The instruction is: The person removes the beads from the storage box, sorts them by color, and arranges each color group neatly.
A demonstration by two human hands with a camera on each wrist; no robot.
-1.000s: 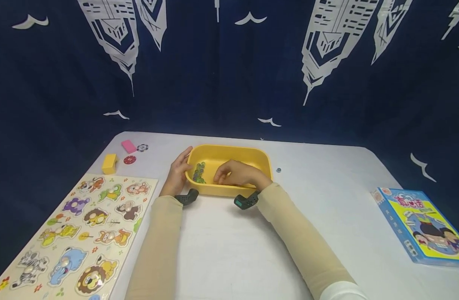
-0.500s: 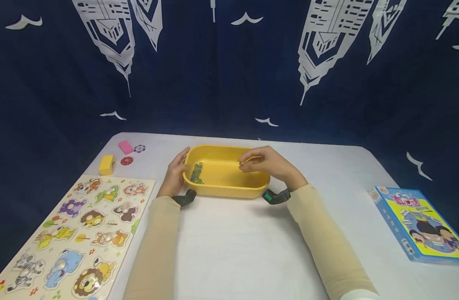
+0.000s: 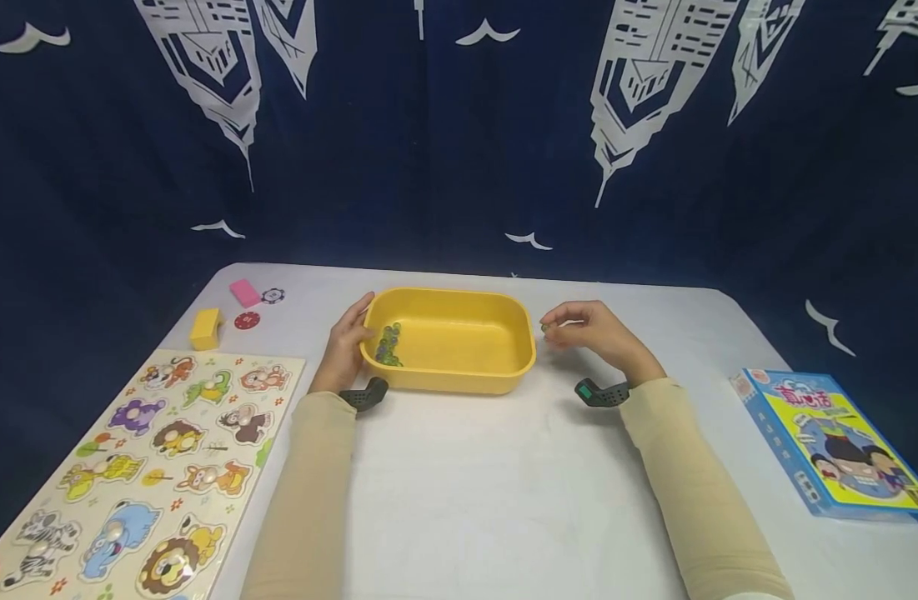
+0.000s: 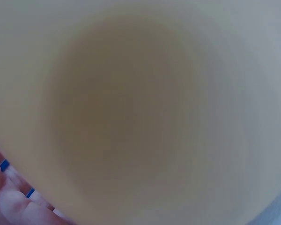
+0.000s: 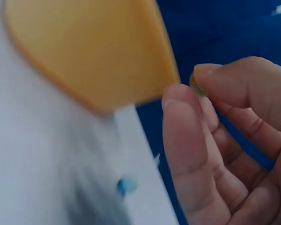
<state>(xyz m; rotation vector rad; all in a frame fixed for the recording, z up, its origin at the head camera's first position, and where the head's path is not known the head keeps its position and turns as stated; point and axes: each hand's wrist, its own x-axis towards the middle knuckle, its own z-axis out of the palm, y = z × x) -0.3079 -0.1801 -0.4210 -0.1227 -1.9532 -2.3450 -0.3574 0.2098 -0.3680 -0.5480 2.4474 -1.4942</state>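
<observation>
In the head view a shallow yellow plastic tub [image 3: 447, 383] stands on the white table, with several greenish and bluish glass marbles [image 3: 388, 345] gathered at its left end. My left hand [image 3: 342, 354] holds that end, thumb over the rim and fingers along the outside wall. To the right of the tub, above the table, my right hand [image 3: 597, 333] pinches a small green-yellow marble [image 5: 196, 86] between thumb and forefinger. A blue marble [image 5: 126, 186] lies on the table in the right wrist view. A blurred tan surface [image 4: 131, 108] fills most of the left wrist view.
An animal puzzle board [image 3: 154, 467] covers the table's left side. Behind it are a yellow block [image 3: 206, 329], a pink block [image 3: 244, 292], a red chip [image 3: 247, 320] and a black-and-white chip [image 3: 273, 296]. A colourful game box [image 3: 841, 442] lies at the right.
My right hand has risen from inside the tub and moved right, past its rim, carrying the pinched marble. My left hand stays on the tub's left end.
</observation>
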